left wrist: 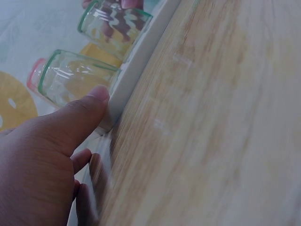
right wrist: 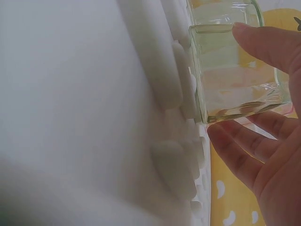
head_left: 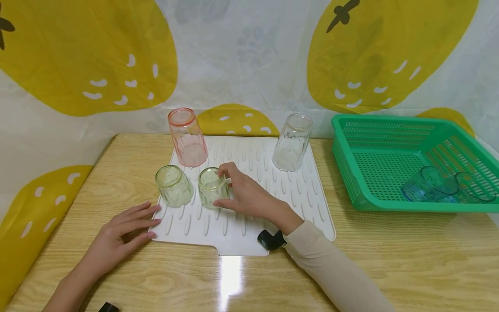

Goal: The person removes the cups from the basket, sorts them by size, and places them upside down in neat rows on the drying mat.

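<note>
My right hand (head_left: 251, 195) holds a short pale-green glass (head_left: 212, 195) between thumb and fingers, at the ribbed white drying mat (head_left: 249, 242). In the right wrist view the thumb lies on one side of this glass (right wrist: 235, 77) and the fingers on the other. A second short green glass (head_left: 175, 188) stands just left of it on the mat. My left hand (head_left: 117, 238) rests with fingers extended at the mat's left edge. The left wrist view has its thumb (left wrist: 89, 110) at the mat's rim, close to the second green glass (left wrist: 77, 77).
Behind the green glasses stands a tall pink glass (head_left: 189, 143). A tall colourless glass (head_left: 291, 145) is at the mat's back right. To the right, a green plastic basket (head_left: 354, 186) contains several bluish glasses (head_left: 419, 186). A lemon-patterned cloth (head_left: 241, 65) hangs behind the wooden table (head_left: 175, 277).
</note>
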Motion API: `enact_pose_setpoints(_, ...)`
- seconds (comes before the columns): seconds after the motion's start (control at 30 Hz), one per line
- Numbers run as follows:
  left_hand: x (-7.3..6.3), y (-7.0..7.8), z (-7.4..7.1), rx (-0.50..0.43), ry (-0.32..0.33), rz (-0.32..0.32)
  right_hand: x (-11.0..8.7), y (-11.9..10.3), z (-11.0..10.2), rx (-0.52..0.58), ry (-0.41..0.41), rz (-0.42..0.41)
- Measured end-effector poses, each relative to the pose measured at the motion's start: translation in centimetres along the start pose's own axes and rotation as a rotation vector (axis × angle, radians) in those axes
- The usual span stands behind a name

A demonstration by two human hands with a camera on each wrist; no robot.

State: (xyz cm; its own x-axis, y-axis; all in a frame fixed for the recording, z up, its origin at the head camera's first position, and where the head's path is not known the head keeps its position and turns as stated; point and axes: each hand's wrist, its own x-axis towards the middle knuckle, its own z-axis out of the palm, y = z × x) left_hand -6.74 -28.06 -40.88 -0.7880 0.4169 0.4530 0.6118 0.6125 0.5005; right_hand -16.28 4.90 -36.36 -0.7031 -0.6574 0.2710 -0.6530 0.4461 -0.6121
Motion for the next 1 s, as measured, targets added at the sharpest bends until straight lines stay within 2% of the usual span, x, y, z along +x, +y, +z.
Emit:
enact_pose_setpoints(0.13, -0.1, 0.0, 0.0, 0.001, -0.022, -0.044, -0.1, 0.0, -0.1, 0.006, -0.003, 0.003)
enact_pose_setpoints(0.5, 0.1, 0.1, 0.0, -0.009, 0.014, 0.024, 0.0, 0.0, -0.9, 0.059, 0.006, -0.016)
enact_pose_setpoints(0.77, 0.1, 0.1, 0.1, -0.015, 0.015, 0.021, -0.1, -0.3, -2.2, 0.100, 0.032, -0.035)
enact_pose_setpoints(1.0, 0.1, 0.2, 0.1, -0.016, 0.013, 0.019, -0.3, -1.0, -3.1, 0.079, 0.071, -0.049)
